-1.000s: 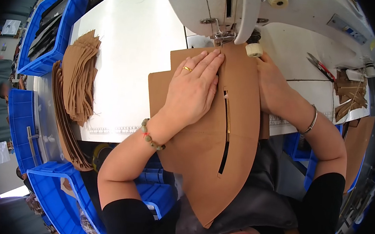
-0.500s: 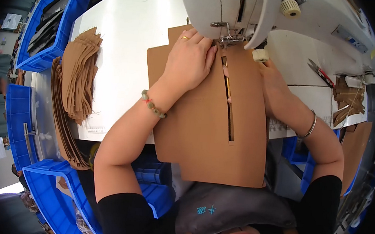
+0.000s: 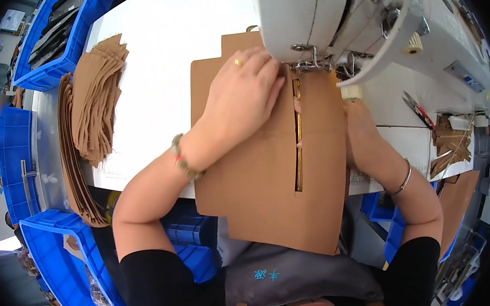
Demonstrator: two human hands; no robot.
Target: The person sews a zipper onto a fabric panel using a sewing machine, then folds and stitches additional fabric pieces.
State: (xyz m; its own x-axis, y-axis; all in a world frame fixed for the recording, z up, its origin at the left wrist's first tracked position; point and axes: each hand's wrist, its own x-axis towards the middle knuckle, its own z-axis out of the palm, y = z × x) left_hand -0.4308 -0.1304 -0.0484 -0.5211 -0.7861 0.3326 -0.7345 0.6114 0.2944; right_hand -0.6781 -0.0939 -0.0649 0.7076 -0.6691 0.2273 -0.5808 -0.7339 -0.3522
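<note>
A large brown panel (image 3: pixel 259 184) with a long narrow slot lies beneath the sewing machine's presser foot (image 3: pixel 311 67). Gold teeth of a zipper (image 3: pixel 299 169) show along the slot. My left hand (image 3: pixel 245 88) rests on top of the panel, left of the foot, fingers slightly bent and lying on the surface. At the panel's right edge is my right hand (image 3: pixel 362 126), its fingers reaching underneath. Two fingertips show through the slot beside the zipper; the rest of those fingers are hidden.
Brown strips (image 3: pixel 99 100) are stacked on the left of the white table (image 3: pixel 161 39). Red-handled snips (image 3: pixel 419 109) and brown scraps (image 3: pixel 452 140) lie at right. Blue bins (image 3: pixel 94 29) stand around the table. The machine head (image 3: pixel 296 16) overhangs the panel.
The view has shifted slightly, so the machine appears farther right. More of the gold zipper now shows along the slot. Both hands keep nearly the same places on the panel.
</note>
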